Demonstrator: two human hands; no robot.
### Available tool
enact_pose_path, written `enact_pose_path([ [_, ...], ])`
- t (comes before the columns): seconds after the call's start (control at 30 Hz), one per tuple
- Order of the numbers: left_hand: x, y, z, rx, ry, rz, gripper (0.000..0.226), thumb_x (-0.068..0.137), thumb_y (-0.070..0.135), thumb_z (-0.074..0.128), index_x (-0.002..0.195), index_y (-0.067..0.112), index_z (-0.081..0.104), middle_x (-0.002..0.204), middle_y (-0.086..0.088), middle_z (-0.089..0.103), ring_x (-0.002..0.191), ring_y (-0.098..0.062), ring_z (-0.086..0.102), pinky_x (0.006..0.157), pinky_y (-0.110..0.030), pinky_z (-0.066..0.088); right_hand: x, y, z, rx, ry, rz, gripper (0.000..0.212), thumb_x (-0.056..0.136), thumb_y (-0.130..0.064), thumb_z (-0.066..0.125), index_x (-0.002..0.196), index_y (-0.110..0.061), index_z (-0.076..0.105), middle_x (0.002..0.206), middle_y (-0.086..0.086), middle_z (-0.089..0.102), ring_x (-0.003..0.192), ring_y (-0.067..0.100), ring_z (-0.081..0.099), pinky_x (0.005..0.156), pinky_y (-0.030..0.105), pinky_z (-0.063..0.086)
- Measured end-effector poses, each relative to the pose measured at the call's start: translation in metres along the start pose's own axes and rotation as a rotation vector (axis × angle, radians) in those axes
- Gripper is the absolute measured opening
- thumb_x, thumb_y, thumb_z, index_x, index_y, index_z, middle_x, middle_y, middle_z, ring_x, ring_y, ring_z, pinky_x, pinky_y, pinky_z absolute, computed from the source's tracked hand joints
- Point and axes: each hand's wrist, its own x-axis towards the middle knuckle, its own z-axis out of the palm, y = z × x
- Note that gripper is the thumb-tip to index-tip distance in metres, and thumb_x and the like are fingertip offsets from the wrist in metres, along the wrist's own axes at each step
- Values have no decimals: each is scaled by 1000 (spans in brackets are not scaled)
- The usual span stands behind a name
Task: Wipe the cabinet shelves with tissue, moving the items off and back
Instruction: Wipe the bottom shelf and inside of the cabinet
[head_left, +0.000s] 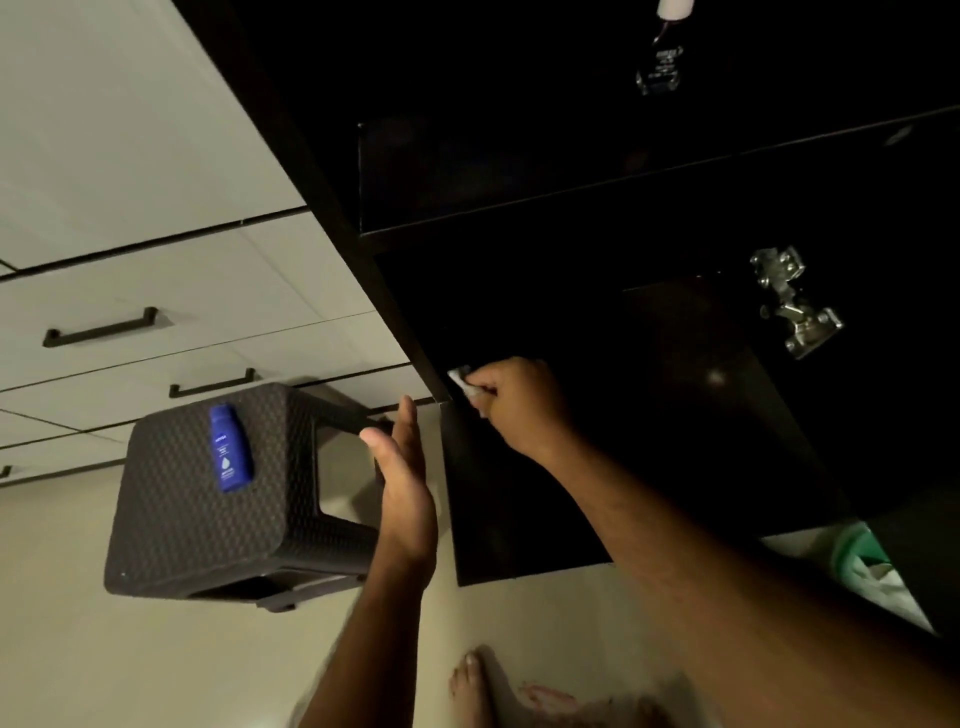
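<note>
A: Left hand first: fingers straight and together, palm turned sideways, holding nothing. It hangs in front of the dark woven stool, just beside the cabinet's front corner.

B: And on the stool?

A: One blue lotion bottle lying flat on the seat, cap pointing away. Behind it are pale drawer fronts with black bar handles.

B: Moving right, what is the other hand doing?

A: Right hand is curled round a wad of white tissue, pressing it onto the dark cabinet shelf at its left front edge.

B: Anything else in the cabinet?

A: Higher up, a small clear glass bottle stands on an upper shelf. A metal hinge is fixed to the right wall. Low at the far right, something green and white shows; I can't tell what.
</note>
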Motion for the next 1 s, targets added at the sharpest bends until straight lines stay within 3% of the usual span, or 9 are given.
enact_pose_path([
  [0.07, -9, -2, 1, 40, 23, 9, 118, 46, 106, 18, 147, 45, 30, 158, 17, 24, 146, 0, 15, 122, -37, 2, -11, 14, -10, -174, 30, -24, 26, 98, -20, 51, 116, -24, 69, 100, 8, 68, 93, 26, 62, 70, 33, 49],
  [0.13, -17, -4, 4, 82, 26, 24, 115, 50, 105, 16, 148, 45, 29, 158, 15, 23, 146, -2, 14, 123, -38, 5, -23, 26, -14, -276, -68, -56, 39, 99, -14, 47, 133, -30, 57, 123, 6, 64, 112, 26, 59, 89, 36, 51],
  [0.2, -24, -7, 5, 99, 35, 36, 118, 53, 104, 17, 151, 38, 26, 159, 13, 23, 146, -2, 15, 122, -36, 9, -37, 28, -9, -408, -216, -160, 57, 95, -1, 45, 146, -27, 41, 150, -2, 42, 140, 22, 35, 113, 36, 33],
  [0.3, -35, -13, 6, 68, 52, 0, 117, 59, 100, 20, 152, 30, 26, 159, 11, 24, 145, -5, 18, 122, -40, 14, -67, 18, 2, -512, -287, -270, 70, 92, 4, 43, 153, -22, 22, 161, -3, 19, 149, 19, 12, 122, 37, 9],
  [0.4, -50, -22, 3, 75, 98, -37, 109, 67, 95, 15, 151, 29, 29, 159, 8, 26, 145, -5, 20, 122, -44, 15, -99, 16, 8, -492, -175, -323, 65, 83, 3, 60, 143, -20, 46, 149, 3, 45, 139, 27, 37, 114, 42, 30],
  [0.47, -59, -30, -3, 103, 132, -40, 114, 63, 99, 16, 151, 28, 30, 158, 8, 27, 145, -6, 21, 122, -43, 14, -115, 21, 6, -387, -114, -351, 43, 72, -2, 75, 111, -21, 72, 114, 3, 69, 109, 28, 62, 90, 42, 50],
  [0.57, -68, -40, -13, 122, 151, -28, 118, 62, 99, 14, 152, 25, 29, 158, 6, 27, 145, -5, 21, 123, -39, 12, -131, 35, 5, -344, -150, -341, 28, 66, -13, 85, 92, -22, 78, 87, 2, 69, 77, 21, 65, 64, 28, 54],
  [0.73, -80, -47, -23, 167, 142, -36, 113, 66, 96, 8, 151, 25, 31, 158, 5, 29, 146, -9, 21, 122, -45, 15, -136, 33, -8, -276, -251, -204, 23, 95, -23, 57, 112, -19, 72, 110, 5, 66, 98, 17, 57, 76, 18, 42],
  [1.0, -82, -34, -55, 185, 179, 8, 97, 79, 85, 12, 146, 20, 41, 151, 2, 41, 140, -9, 35, 119, -41, 25, -118, -21, 2, -7, -13, -45, 12, 84, -6, 71, 95, -8, 74, 96, 6, 72, 91, 18, 65, 68, 6, 36],
])
